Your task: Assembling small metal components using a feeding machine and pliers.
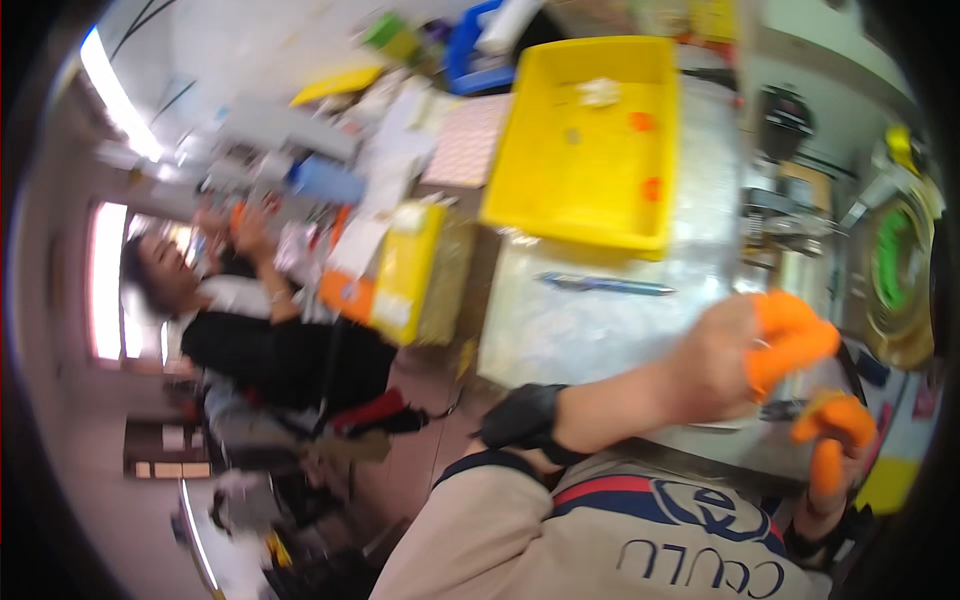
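My left hand (735, 355), with a black band (525, 425) on its wrist, reaches over the right side of the worktable. Orange covers (785, 345) sit on its fingers, which are curled in; what they hold, if anything, is hidden. Lower right, my right hand (832, 450) wears orange finger covers too, its fingers and thumb bent toward each other. Blur hides whether a small thing is between them. Just beyond my left hand, a blue pen (605, 285) lies on the clear-covered table top (540, 335).
A yellow tray (580, 215) with a white crumpled piece and orange bits stands at the back. Right of it are metal tools (785, 220) and a tape roll (895, 265). A yellow box (410, 275) stands left. Another person (270, 310) works at the far left.
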{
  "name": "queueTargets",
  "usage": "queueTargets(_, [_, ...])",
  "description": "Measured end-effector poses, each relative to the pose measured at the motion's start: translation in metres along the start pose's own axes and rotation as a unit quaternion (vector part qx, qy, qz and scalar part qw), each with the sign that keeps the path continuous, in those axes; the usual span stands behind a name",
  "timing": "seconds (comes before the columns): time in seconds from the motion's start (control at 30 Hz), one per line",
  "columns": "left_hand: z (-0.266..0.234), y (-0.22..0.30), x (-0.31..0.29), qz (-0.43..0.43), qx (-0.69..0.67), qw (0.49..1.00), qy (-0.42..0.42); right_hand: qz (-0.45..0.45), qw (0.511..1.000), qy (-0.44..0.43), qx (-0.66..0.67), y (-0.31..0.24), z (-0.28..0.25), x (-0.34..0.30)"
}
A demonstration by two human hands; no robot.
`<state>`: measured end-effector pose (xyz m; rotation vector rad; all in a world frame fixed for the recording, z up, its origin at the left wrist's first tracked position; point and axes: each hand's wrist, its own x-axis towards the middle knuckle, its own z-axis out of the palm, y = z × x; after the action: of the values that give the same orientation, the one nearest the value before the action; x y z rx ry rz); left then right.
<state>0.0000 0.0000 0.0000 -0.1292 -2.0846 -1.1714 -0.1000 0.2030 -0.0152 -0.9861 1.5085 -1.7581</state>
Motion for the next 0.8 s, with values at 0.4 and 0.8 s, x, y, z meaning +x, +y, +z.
queueTargets(0.4, [0.04,-0.003,0.034,0.046,0.167,0.985,-0.023,-0.174,0.958,0.088,-0.211,0.04,-0.013,-0.005])
queueTargets(0.8, [0.023,-0.021,0.045,-0.11,0.131,0.971,-0.166,-0.268,0.896,0.073,-0.348,0.03,0.0,0.021])
